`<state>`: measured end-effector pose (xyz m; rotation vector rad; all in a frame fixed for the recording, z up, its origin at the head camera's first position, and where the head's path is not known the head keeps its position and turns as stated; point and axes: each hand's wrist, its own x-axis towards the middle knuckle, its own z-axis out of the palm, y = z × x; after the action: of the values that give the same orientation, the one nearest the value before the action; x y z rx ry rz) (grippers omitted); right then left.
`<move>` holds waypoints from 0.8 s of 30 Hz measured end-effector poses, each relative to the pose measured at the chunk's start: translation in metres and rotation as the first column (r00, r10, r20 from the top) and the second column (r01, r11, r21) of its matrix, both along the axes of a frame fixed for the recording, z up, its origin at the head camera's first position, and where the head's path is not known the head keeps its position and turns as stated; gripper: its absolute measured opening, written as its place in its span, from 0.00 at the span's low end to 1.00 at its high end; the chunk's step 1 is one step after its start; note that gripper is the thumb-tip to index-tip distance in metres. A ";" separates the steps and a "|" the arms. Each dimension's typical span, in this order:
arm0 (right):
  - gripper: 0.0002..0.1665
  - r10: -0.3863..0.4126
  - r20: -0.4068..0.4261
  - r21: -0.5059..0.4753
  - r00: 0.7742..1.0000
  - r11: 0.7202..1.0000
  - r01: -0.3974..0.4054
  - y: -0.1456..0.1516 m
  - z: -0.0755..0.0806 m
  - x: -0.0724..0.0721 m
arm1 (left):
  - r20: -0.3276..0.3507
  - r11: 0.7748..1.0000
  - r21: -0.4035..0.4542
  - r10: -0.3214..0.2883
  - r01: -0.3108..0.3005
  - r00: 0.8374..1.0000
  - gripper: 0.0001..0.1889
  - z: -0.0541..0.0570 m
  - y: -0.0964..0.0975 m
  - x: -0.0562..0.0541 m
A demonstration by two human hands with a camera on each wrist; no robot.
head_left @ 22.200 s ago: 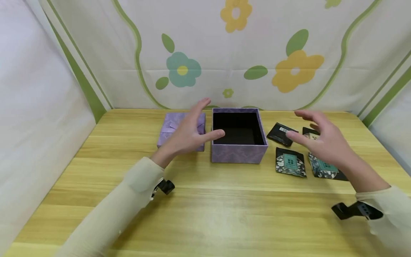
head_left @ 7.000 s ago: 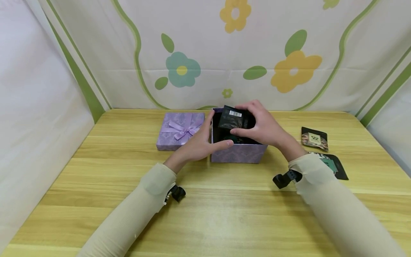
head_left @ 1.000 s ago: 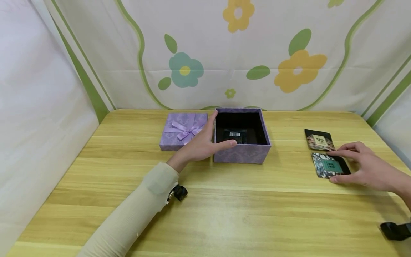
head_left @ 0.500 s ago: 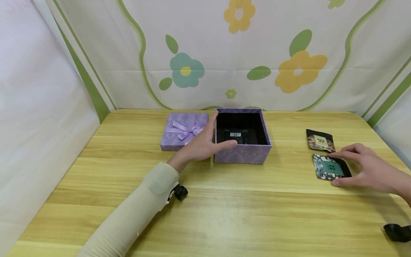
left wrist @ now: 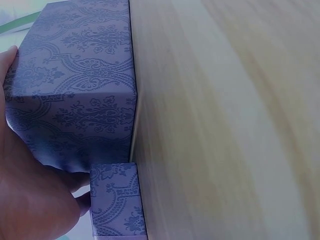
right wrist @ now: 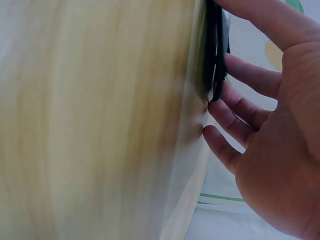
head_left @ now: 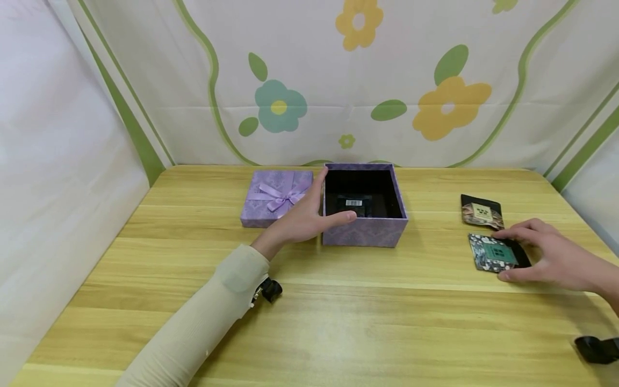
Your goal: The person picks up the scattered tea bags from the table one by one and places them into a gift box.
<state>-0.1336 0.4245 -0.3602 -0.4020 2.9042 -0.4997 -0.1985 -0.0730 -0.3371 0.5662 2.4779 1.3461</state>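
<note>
- Green-label packet (head_left: 501,253): between 3 and 4 o'clock in head view; can't tell if it's off the surface (head_left: 387,322).
- Right hand (head_left: 556,260): part-open, thumb and fingertips pinching opposite edges. Light pinch advised; pouch probably flexes.
- Brown-label packet (head_left: 482,213): just beside, 11 o'clock from it. Best not snagged.
- Box (head_left: 362,233): 9 o'clock from it. Left hand (head_left: 302,219) spread wide against it, not clamped; likely enough bracing.

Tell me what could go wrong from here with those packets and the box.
The green-labelled packet, held by its edges in the right hand, could slip. The cream-labelled packet lies close to that hand and might get nudged. The left hand, at the side of the open box, might shift it.
</note>
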 end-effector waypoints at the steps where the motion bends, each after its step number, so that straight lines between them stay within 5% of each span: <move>1: 0.49 0.001 -0.003 -0.005 1.000 1.000 -0.001 0.000 0.000 0.000 | 0.002 1.000 0.002 -0.001 0.001 1.000 0.63 0.000 0.000 0.000; 9: 0.46 0.007 -0.098 -0.060 0.995 0.998 -0.013 -0.005 0.001 -0.003 | 0.005 1.000 0.003 0.001 -0.001 1.000 0.64 0.000 0.000 0.001; 24: 0.39 -0.023 -0.207 -0.275 0.978 0.961 -0.036 -0.047 0.027 -0.009 | 0.005 1.000 0.012 0.003 -0.003 1.000 0.64 -0.002 0.000 0.000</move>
<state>-0.1425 0.3778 -0.3337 -0.5314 3.0357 -0.9234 -0.1984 -0.0734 -0.3388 0.5614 2.4688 1.3623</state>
